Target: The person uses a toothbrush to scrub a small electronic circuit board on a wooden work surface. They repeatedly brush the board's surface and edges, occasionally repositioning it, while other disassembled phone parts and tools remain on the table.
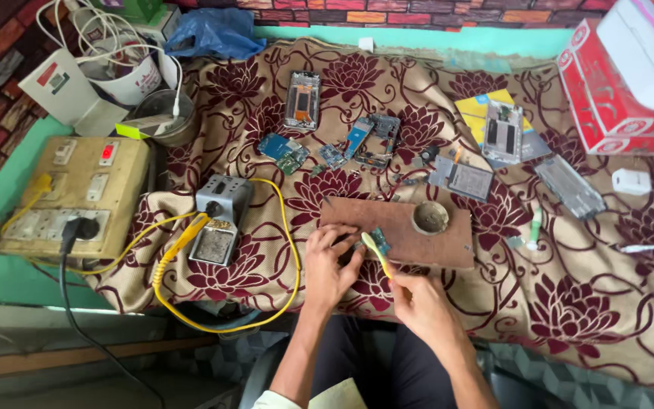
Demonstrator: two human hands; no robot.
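A: Holding anything, those two hands?

B: Yep. Right hand (418,297) has its fingers pressed round a little yellow-green brush (375,252). Brush tip sits on a small circuit board (379,241), blue-green, w/ tiny parts on it.

A: And the left hand (329,261)?

B: Fingers bent down, tips pinching the board's left edge, pushing it flat on the wooden block (399,229). Can't tell how many fingers touch it, too small.

A: So where's the board?

B: Right btwn the two hands, at the near edge of the block. Just past the brush tip, on the same block, is a round metal cup (431,217).

A: What's left of the left hand?

B: A grey soldering iron stand (219,220), near. A yellow cable (225,322) loops round it & runs under the left wrist. Further left is a beige switch board (77,195) w/ a black plug in it.

A: And far side?

B: Beyond the block, well apart from the hands, lie phone bits on the flower cloth (584,303): a phone frame (302,100), more small boards (285,151), a grey phone back (502,130). Off to the right of the right hand is a green-and-white tool (534,229), then a white charger (632,182). A red box (607,98) sits at the far right corner.
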